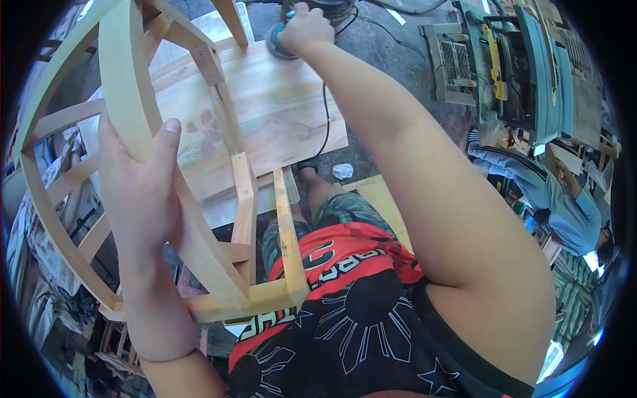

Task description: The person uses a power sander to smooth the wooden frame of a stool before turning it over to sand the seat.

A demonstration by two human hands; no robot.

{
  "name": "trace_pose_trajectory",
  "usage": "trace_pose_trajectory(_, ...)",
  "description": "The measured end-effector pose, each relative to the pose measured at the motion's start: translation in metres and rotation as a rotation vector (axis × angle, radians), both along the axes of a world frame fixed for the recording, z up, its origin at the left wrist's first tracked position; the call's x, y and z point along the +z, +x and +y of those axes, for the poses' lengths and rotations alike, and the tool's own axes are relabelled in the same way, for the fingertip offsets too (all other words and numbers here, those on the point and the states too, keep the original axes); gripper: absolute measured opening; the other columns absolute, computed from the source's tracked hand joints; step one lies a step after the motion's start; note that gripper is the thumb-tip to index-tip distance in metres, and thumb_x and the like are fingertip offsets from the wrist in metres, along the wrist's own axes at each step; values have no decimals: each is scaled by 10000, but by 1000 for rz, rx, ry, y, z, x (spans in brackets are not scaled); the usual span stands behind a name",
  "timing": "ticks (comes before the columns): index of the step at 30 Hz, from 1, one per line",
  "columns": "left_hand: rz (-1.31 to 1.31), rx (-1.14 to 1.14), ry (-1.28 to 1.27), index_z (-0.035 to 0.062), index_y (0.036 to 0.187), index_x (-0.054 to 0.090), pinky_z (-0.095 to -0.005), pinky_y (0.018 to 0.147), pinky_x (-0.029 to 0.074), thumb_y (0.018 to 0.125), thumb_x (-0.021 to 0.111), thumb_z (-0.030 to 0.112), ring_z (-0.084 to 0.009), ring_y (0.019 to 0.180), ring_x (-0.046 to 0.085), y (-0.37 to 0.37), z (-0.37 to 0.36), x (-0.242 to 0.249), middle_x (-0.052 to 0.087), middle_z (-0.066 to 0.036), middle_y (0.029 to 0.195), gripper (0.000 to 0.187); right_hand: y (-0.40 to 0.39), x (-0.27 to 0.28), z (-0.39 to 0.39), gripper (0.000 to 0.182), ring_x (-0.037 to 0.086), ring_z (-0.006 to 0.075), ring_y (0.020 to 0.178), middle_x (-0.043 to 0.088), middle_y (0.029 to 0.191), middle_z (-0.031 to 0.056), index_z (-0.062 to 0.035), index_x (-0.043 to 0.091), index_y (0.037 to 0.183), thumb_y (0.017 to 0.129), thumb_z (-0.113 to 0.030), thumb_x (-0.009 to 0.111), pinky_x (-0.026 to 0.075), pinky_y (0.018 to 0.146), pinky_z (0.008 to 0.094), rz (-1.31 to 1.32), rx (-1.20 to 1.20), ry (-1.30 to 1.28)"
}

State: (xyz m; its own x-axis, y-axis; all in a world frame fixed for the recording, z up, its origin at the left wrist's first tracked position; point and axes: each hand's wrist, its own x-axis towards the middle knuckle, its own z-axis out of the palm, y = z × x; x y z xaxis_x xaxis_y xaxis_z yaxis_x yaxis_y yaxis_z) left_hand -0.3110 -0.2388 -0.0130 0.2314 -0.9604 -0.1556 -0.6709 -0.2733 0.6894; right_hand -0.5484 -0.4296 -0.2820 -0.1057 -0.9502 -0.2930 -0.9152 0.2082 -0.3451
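My left hand (141,182) is closed around a curved beam of a pale wooden frame (126,73), thumb on the near side and fingers hidden behind the wood. The frame has curved rails and screwed joints, and leans toward my body at the left. At the top, my right hand (307,30) is closed on a teal power sander (282,41) with a round base, at the far edge of a wide wooden board (279,99). Part of the sander is cut off by the picture's edge.
A black cord (326,123) hangs over the board's right part. Crumpled white paper (342,172) lies on the floor. Teal machinery (524,73) stands at the upper right. Another person (564,199) is at the far right. Cloths (56,265) and wood pieces crowd the left.
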Motion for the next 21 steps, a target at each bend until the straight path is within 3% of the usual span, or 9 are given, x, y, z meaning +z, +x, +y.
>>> trace_pose_trajectory(2,9,-11,32,-42,1487,573,-387,1100,489,1035,741,251,-262,1235,661,4,0,-2,692,-188,1347,564,16,4,3,609,638,471,1378,588,1473,299,-57,522,1516,979,-321,637,556,1121,510,-5,64,25)
trace_pose_trajectory(5,41,-5,-40,-36,1474,580,-408,1017,539,1018,752,230,-268,1108,694,3,0,-5,706,-177,1213,556,20,14,5,615,640,462,1370,585,1472,294,-58,520,1525,979,-311,650,558,1117,509,7,143,50)
trace_pose_trajectory(14,31,-17,-52,-33,1343,631,-421,948,546,999,754,294,-265,1024,699,2,-1,-5,714,-175,1132,490,17,12,15,583,650,474,1336,585,1463,288,-58,542,1514,994,-302,639,560,1111,508,27,90,53)
trace_pose_trajectory(20,29,-31,-85,-39,1348,627,-421,943,550,998,755,287,-264,1024,696,3,-1,-6,719,-175,1121,495,33,23,34,549,659,471,1318,595,1437,294,-61,565,1473,986,-296,660,568,1096,502,15,151,89)
trace_pose_trajectory(21,21,-42,-46,-43,1399,610,-408,993,530,1011,751,287,-258,1091,680,5,-2,-6,707,-174,1186,529,29,21,29,554,661,469,1316,597,1432,295,-62,564,1471,980,-296,673,571,1092,499,27,130,85)
